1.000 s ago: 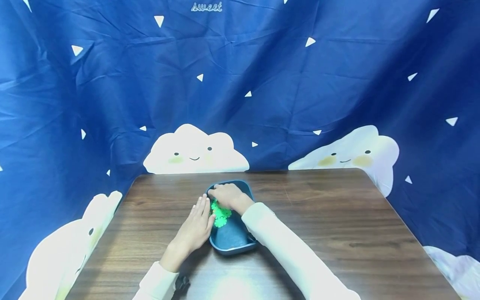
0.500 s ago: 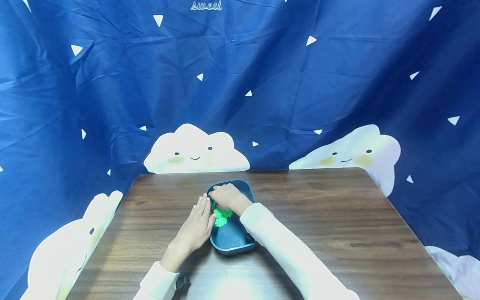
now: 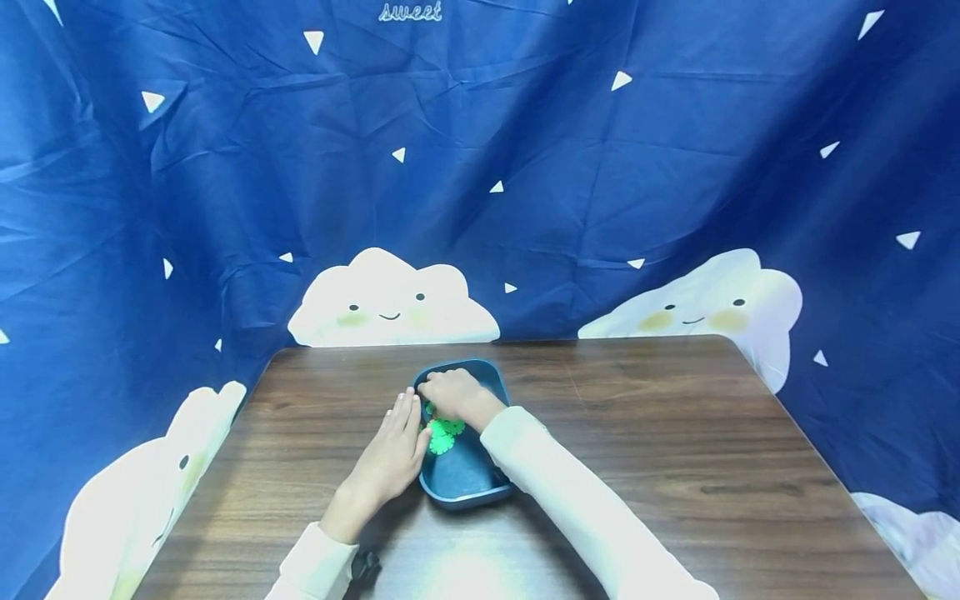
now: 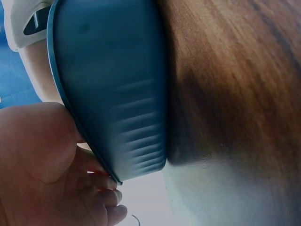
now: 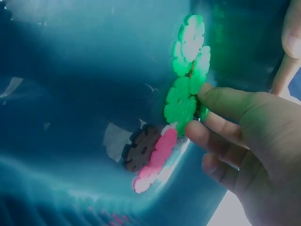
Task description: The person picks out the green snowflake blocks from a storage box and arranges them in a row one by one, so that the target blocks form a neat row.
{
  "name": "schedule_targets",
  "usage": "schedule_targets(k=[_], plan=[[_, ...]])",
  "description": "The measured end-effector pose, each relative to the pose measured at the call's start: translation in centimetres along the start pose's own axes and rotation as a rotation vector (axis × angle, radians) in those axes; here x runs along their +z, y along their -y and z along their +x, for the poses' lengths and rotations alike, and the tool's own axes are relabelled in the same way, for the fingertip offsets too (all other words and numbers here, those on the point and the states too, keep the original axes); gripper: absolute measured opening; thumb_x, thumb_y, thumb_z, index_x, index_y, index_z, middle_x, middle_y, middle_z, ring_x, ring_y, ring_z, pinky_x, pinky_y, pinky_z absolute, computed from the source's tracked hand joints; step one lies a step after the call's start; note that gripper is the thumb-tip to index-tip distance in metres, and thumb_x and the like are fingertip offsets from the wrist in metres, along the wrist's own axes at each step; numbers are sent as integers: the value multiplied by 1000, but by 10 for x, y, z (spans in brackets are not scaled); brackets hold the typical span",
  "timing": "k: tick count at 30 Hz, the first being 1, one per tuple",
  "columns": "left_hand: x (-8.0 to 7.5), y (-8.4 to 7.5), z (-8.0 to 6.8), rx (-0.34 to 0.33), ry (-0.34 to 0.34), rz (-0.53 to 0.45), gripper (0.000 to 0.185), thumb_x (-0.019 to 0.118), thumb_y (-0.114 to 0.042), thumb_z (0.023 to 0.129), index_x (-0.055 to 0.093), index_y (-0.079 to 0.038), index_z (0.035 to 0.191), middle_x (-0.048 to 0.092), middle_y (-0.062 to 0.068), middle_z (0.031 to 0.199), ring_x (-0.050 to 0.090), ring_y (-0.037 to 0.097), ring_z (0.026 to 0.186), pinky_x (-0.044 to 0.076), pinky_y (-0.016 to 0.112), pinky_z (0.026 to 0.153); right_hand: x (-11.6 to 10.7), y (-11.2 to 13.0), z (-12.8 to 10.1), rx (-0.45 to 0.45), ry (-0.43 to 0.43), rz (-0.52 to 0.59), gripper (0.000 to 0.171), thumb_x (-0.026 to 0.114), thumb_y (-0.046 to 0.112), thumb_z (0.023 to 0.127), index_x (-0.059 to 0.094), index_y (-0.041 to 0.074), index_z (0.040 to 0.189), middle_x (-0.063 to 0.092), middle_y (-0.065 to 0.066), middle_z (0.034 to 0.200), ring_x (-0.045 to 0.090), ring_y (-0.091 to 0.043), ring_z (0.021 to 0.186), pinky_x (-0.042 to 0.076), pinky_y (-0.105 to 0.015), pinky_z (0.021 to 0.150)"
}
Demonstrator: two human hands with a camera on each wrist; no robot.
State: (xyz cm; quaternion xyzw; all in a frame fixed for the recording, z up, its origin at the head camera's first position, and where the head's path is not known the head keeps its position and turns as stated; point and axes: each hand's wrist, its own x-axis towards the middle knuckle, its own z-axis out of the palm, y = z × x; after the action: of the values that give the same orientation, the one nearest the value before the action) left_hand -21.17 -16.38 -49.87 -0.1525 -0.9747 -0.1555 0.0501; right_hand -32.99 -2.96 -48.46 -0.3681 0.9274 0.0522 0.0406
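Note:
A blue plastic basin sits on the wooden table. Inside, along its left wall, lie several green flower-shaped discs, with a pink disc and a dark brown one lower in the right wrist view. My right hand reaches into the basin; its thumb and bent fingers close around the edge of a green disc at the end of the cluster. My left hand lies with fairly straight fingers along the basin's left rim, palm toward the wall in the left wrist view.
The brown wooden table extends on both sides of the basin. Behind it hangs a blue curtain with white clouds and triangles. A small black object shows beside the left sleeve.
Some of the bright green by my right fingers in the basin has gone from sight since a second ago. The right hand shifted only slightly; the left hand stayed at the rim.

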Motion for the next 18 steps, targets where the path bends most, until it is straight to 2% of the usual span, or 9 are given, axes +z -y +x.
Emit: schedule_targets(k=[7,12,15,18], plan=[[-1,-2,0,-9,12,11,62,36,-33,107,22,5,153,15,19,164,17,35,152,24,51,122,-2,-2,-2,1,-26,22,29,67,32,93,69,21,119,67,0,122,66,-16,98,59,-35,85],[-2,-2,0,-10,4,30,62,37,-34,106,24,5,153,16,19,163,17,35,152,23,52,122,-4,-5,-5,-7,-42,57,25,68,32,92,71,21,115,67,2,116,61,-12,87,56,-30,78],[-1,-2,-1,-5,-5,43,61,37,-34,106,25,4,153,17,19,163,18,34,152,23,52,122,-8,-7,-7,-14,-45,84,23,68,32,92,72,21,112,66,3,111,59,-12,83,55,-28,74],[0,-1,-2,0,-17,45,61,36,-35,106,26,3,153,18,18,163,18,34,152,24,52,122,-12,-9,-10,-25,-45,104,25,69,32,91,71,20,113,64,3,108,58,-13,84,55,-30,77]])
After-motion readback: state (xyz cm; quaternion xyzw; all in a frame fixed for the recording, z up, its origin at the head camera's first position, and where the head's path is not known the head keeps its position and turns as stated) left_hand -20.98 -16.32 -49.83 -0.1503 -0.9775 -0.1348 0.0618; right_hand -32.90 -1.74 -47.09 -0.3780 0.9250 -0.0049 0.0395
